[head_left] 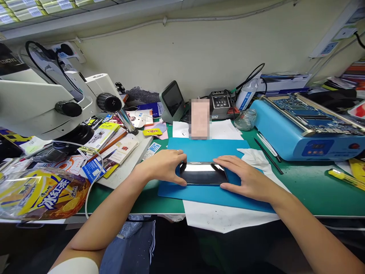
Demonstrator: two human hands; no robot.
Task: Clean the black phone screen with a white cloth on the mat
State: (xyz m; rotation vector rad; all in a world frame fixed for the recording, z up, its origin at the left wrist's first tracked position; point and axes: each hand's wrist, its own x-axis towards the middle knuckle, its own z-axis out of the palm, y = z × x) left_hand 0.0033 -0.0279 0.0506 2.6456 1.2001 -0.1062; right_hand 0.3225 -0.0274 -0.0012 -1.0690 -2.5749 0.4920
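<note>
A dark, glossy phone (203,176) lies sideways on a blue mat (176,192), its screen reflecting a bright band of light. My left hand (165,167) grips its left end, thumb at the near edge and fingers at the far corner; a ring shows on one finger. At the right end, my right hand (245,177) holds the phone in the same way, thumb near and fingertips on the far edge. A crumpled white tissue (255,158) lies just beyond my right hand. White paper (219,219) sticks out under the mat's near edge.
On the left stand a microscope (37,106), booklets (122,150) and a drink bottle (45,194). Behind the mat are a small display (172,101), a blurred pink block (200,120) and a glass jar (245,120). A blue machine (299,142) with circuit boards, tweezers (269,156) and a yellow cutter (345,179) lie right.
</note>
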